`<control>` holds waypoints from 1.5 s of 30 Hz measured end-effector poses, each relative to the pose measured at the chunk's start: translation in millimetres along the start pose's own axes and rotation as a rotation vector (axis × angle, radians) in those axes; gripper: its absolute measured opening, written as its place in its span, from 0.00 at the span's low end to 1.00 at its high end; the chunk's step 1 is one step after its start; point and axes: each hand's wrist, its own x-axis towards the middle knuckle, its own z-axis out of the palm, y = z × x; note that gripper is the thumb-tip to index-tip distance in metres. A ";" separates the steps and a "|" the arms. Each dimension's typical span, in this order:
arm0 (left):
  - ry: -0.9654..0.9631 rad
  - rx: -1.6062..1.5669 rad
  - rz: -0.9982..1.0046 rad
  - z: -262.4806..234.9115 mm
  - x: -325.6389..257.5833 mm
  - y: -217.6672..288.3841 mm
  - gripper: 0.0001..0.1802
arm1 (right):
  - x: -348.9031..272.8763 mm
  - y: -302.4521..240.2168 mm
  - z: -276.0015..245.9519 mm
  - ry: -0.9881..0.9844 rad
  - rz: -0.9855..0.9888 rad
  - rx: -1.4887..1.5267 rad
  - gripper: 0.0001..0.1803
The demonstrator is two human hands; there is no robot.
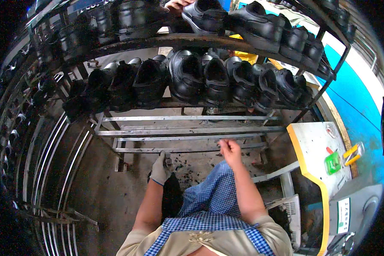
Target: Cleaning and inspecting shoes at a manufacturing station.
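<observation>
My left hand [158, 171] wears a pale grey glove and is low in front of the rack, left of my knee. Its fingers look curled, with a small dark, greyish thing [169, 162] beside them that I cannot make out. My bare right hand [230, 152] is raised above my right knee, its fingers pinched together. Something small and dark shows at those fingertips, too blurred to name. In front of both hands run the bare metal rails [192, 132] of the rack's lower shelf. Above them stands a row of black shoes [186, 74].
More black shoes [256, 25] fill the upper shelf [170, 42], where another person's hand [178, 4] touches one. Dark scraps [185, 167] litter the floor. At right are a white, yellow-edged table [309, 147], a green container [332, 163] and a grey machine [356, 205]. Another rack [40, 158] stands left.
</observation>
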 end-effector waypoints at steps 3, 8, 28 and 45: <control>0.026 0.013 -0.017 5.2 5.5 -2.2 0.14 | 27.1 -71.8 -8.1 0.088 -0.341 -0.063 0.06; 0.090 0.125 -0.009 24.3 -4.1 5.5 0.11 | 80.9 -209.3 -21.4 0.278 -0.898 -0.308 0.10; -0.094 0.189 0.110 -6.6 5.7 5.1 0.10 | 109.3 -367.7 -25.5 0.328 -0.840 -0.812 0.18; -0.561 1.005 0.961 106.5 -149.7 39.0 0.24 | -49.6 -190.1 -38.0 -0.624 -0.345 -0.368 0.20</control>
